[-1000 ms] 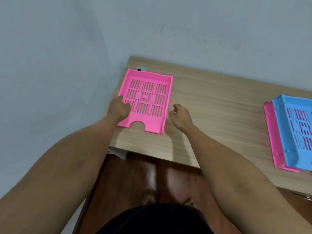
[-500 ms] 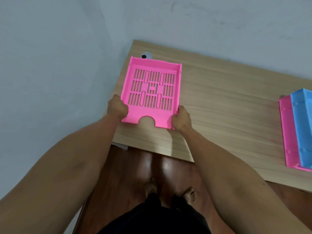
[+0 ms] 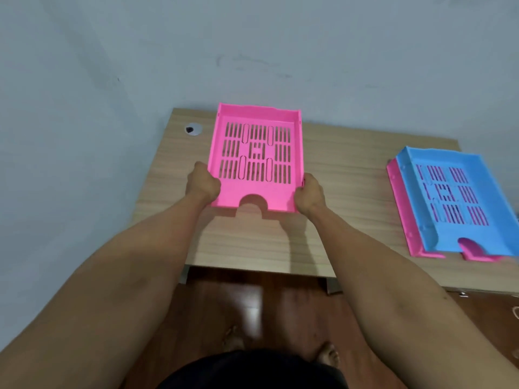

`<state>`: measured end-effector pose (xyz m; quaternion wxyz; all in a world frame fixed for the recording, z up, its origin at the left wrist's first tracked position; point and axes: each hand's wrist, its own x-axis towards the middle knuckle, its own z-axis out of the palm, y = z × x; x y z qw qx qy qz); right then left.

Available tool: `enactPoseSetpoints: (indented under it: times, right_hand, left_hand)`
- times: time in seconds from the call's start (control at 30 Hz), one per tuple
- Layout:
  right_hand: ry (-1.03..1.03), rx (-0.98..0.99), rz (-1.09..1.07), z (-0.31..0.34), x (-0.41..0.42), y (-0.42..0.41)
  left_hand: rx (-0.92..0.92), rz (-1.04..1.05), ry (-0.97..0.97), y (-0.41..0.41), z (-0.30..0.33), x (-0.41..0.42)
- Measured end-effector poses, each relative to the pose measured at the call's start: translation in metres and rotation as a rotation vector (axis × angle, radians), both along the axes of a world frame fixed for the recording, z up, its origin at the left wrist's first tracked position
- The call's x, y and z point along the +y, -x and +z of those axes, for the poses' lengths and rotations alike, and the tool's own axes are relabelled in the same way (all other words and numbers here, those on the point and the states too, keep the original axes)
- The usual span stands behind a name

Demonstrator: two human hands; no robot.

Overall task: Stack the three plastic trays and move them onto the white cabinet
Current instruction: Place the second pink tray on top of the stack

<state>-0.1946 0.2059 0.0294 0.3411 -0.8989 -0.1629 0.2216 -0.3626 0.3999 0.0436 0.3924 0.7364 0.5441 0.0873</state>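
A pink slotted plastic tray [image 3: 257, 189] hangs lifted above the left part of the wooden desk [image 3: 345, 175], its shadow on the wood below. My left hand [image 3: 202, 185] grips its left side near the front corner. My right hand [image 3: 309, 195] grips its right front corner. At the desk's right side a blue tray [image 3: 460, 200] sits stacked on a second pink tray [image 3: 400, 203], slightly offset. The white cabinet is not in view.
A grey wall runs behind and to the left of the desk. A round cable hole [image 3: 193, 128] sits at the desk's back left corner. Dark wooden floor [image 3: 252, 304] and my bare feet show below the front edge.
My right hand closed on the tray's right corner. Both hands then raised the pink tray off the desk and shifted it rightward. The view has swung to show more of the stacked trays.
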Motion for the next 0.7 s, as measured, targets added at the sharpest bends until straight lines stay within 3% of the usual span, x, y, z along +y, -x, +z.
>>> enactPoseSetpoints:
  times: [0.27, 0.7]
  right_hand:
    - [-0.055, -0.057, -0.094, 0.037, -0.114, -0.101]
    - [-0.041, -0.161, -0.035, 0.064, -0.339, -0.298]
  left_hand:
    - [-0.044, -0.144, -0.09, -0.096, 0.033, -0.096]
    - [-0.142, -0.108, -0.21, -0.279, 0.05, -0.328]
